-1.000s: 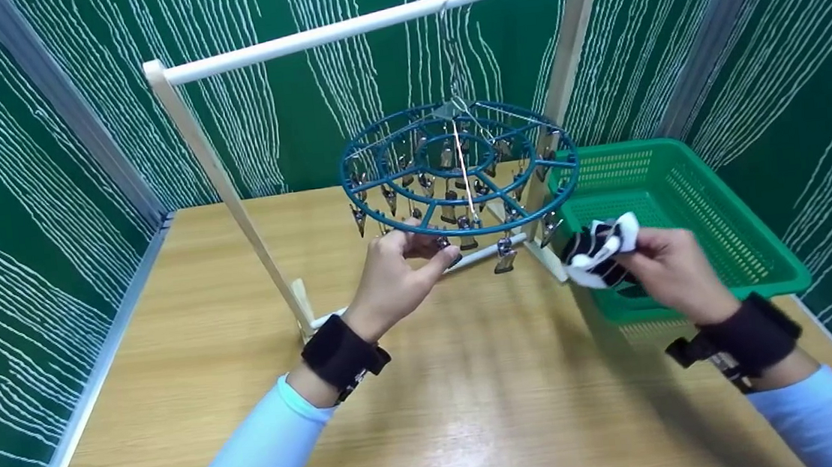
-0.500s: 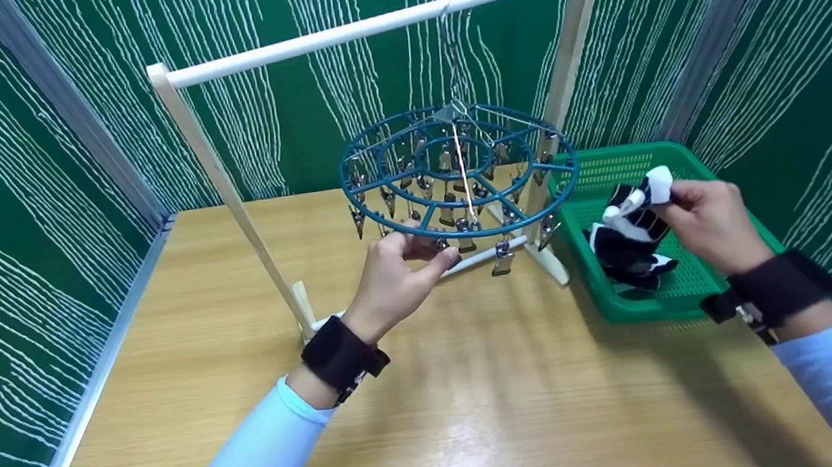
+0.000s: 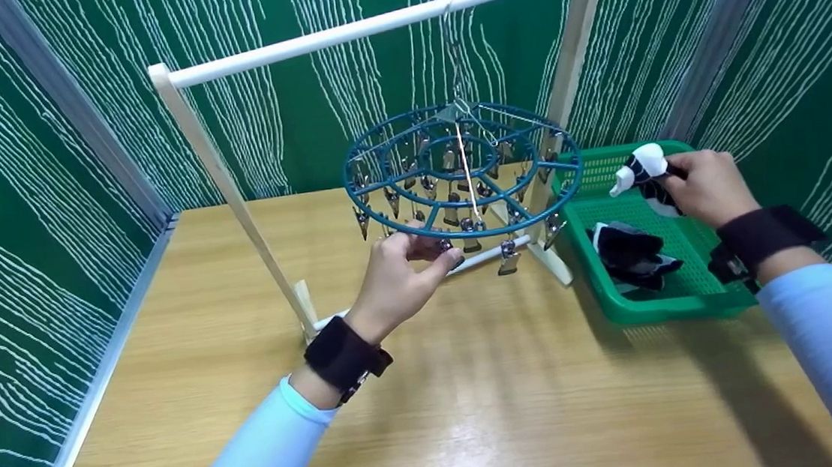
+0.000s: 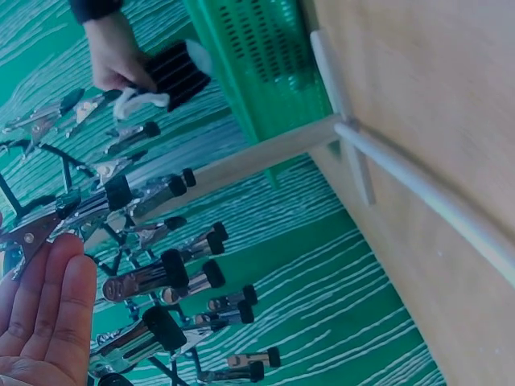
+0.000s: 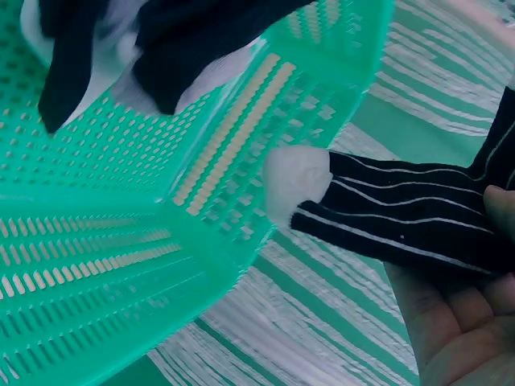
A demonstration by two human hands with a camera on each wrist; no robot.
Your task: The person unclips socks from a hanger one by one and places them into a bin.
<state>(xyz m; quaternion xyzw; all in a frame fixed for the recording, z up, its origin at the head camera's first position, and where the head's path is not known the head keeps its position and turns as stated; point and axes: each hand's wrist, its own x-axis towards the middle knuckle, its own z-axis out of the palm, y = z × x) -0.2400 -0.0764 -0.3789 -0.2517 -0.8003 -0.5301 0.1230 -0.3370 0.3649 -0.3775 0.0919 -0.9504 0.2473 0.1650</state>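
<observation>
A blue round clip hanger hangs from a white rail, with several metal clips under its rings. My left hand pinches a clip at the hanger's near rim. My right hand holds a black sock with thin white stripes and a white toe above the green basket; in the right wrist view the sock sticks out from my fingers. More black and white socks lie in the basket.
The white rack's legs stand on the wooden table. Green patterned walls close in on three sides. The basket sits at the table's right edge.
My right hand has lifted one sock up and to the right, away from the other socks, which have dropped into the basket. My left hand has stayed at the clip.
</observation>
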